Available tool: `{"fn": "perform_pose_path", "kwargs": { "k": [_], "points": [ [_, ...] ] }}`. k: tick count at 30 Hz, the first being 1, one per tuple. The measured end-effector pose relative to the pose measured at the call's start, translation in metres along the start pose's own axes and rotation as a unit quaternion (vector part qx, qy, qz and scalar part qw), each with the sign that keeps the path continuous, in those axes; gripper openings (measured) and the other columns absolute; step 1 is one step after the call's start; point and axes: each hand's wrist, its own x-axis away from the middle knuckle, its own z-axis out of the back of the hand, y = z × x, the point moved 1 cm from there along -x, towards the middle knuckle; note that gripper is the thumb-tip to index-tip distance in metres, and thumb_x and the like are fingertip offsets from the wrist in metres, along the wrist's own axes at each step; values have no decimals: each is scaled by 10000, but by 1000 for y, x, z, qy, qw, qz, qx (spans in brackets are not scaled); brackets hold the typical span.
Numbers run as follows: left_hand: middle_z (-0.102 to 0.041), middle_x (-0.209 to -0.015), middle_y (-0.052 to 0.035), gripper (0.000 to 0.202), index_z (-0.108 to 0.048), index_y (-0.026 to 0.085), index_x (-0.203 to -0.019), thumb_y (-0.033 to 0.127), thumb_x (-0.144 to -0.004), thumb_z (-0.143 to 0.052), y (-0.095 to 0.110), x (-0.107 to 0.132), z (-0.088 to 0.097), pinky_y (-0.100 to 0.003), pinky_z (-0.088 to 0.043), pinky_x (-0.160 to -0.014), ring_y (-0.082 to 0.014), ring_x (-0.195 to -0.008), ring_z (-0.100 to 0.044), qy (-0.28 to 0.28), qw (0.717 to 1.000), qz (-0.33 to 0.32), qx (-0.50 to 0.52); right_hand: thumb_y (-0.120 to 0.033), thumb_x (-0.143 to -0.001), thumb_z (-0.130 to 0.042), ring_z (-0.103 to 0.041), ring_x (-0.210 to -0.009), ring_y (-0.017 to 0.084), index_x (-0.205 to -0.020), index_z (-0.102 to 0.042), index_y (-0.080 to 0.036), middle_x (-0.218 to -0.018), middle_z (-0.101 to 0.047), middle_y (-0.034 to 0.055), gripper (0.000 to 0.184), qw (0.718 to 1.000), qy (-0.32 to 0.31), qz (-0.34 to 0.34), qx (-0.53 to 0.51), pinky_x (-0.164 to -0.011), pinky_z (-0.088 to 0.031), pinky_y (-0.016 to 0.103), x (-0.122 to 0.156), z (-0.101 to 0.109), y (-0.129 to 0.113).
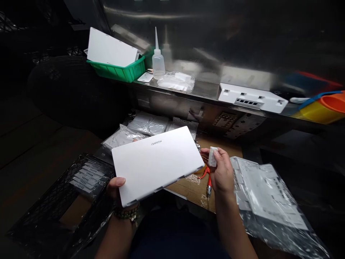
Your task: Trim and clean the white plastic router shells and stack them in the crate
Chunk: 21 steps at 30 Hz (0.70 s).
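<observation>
A white plastic cover [159,165] marked HUAWEI is held tilted in front of me. My left hand [117,185] grips its lower left corner, thumb on top and the other fingers hidden beneath. To the right of the cover, my right hand [222,171] pinches a small folded white cloth [212,157] between thumb and fingers. Below that hand, a red-handled tool [209,181] with a metal end lies on a sheet of cardboard [196,189].
On the metal shelf stand a green bin [118,72] holding white panels, a squeeze bottle [158,64], a plastic bag [176,81] and a white housing with ports [252,97]. Bagged panels [272,194] lie right. A black crate [54,201] with labelled white parts is left.
</observation>
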Motion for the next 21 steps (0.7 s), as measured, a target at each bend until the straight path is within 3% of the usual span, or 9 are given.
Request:
{"fn": "perform_pose_path", "kwargs": {
  "k": [2,7,11,17,21],
  "points": [
    [-595,-1495,-57,852,-492,313,-1505,312,-678,-698,-2,3,3,-600,-473,-1126,-424,-1347,-552,-13,999,24,-28,-461,-913,-686,-682,-851,180,-1070,-628,-239,-978,-752,24,278,998,-32,-52,-13,-745,-520,306,4,-4,2],
    [-703,-1347,-47,734,-566,334,-1445,508,-736,-642,-4,8,16,-620,-544,-1044,-437,-1285,-599,-24,994,38,-104,-491,-925,-653,-583,-742,152,-1022,-684,-251,-924,-701,-3,261,995,-70,-71,13,-613,-444,254,16,-10,2],
    [-767,-1202,-53,705,-647,357,-1357,649,-718,-590,-3,8,25,-656,-577,-968,-468,-1246,-612,13,985,39,-170,-523,-921,-661,-575,-765,155,-1055,-667,-259,-938,-684,-4,295,996,-44,-61,39,-640,-449,256,21,-7,2],
    [-805,-1034,-78,762,-709,330,-1269,724,-626,-606,-2,13,33,-675,-599,-865,-481,-1081,-684,94,971,73,-205,-533,-917,-670,-565,-740,150,-1079,-638,-270,-922,-664,-13,310,997,-13,-47,60,-630,-443,254,25,-3,2],
    [-804,-1007,-98,771,-730,303,-1222,785,-637,-586,0,11,24,-641,-620,-806,-457,-1022,-708,63,964,87,-242,-520,-917,-677,-586,-747,147,-1072,-625,-271,-925,-676,-19,298,998,-4,-35,58,-644,-462,253,25,-2,0]
  ]
}}
